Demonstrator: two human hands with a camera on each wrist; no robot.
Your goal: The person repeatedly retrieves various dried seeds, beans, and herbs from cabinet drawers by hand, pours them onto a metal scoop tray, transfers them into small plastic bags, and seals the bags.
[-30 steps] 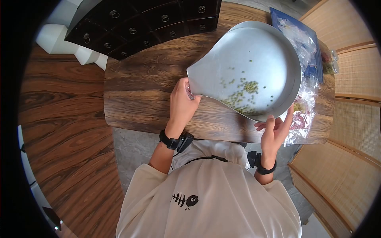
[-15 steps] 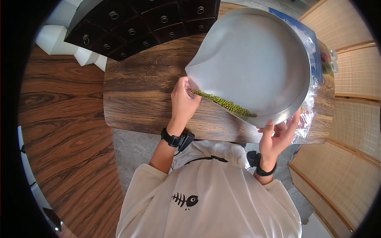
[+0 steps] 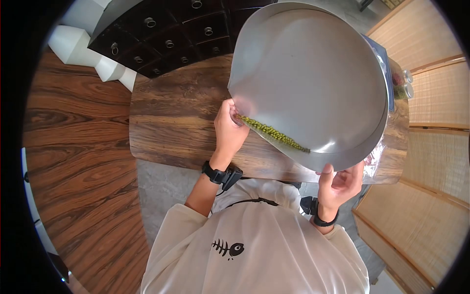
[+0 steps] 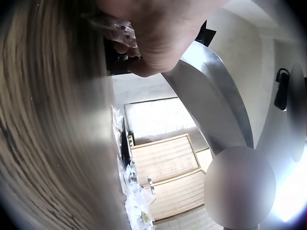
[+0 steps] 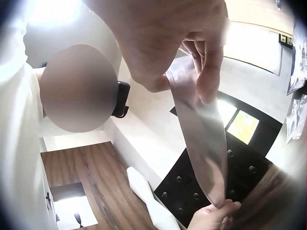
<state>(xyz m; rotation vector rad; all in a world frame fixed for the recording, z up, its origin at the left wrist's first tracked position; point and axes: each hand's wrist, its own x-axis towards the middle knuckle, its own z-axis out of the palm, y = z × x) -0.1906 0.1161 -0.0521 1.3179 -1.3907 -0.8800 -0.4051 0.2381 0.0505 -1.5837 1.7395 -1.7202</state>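
A large grey metal pan with a pointed spout is held tilted above the table. Green beans lie in a line along its lower left side, reaching the spout. My left hand is at the spout, fingers curled round a clear plastic bag; in the left wrist view the bag shows between the fingers. My right hand grips the pan's near right rim, thumb on one side and fingers beneath. The right wrist view shows the right hand pinching the pan's edge.
A dark cabinet with ring-handled drawers stands at the table's back left. Lidded jars and a blue tray are at the right, with plastic bags partly under the pan. The wooden table's front edge runs before the body.
The pan has risen and tilted toward the spout, its right side nearer the camera. The scattered beans have gathered into a line running to the spout. Both hands keep their hold.
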